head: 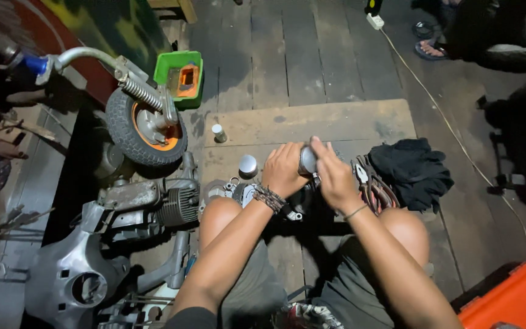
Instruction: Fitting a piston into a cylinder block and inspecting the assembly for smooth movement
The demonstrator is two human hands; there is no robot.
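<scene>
Both of my hands meet over a small round grey metal part point(307, 160), held above the wooden board point(336, 122) in front of my knees. My left hand point(284, 170), with a braided wristband, grips the part from the left. From the right, my right hand point(334, 173) closes on it with the thumb up on top. Most of the part is hidden by my fingers. Below my hands lie dark engine pieces point(302, 201), and pliers point(365, 183) rest just right of my right hand.
A small wheel with an orange hub point(147, 128) and an engine block point(153, 207) lie to the left. A green bin point(181, 76) sits behind them. A metal cap point(248, 165), a small can point(218, 133), a black cloth point(415, 170), an orange case point(512, 298) and a white cable point(458, 137) surround me.
</scene>
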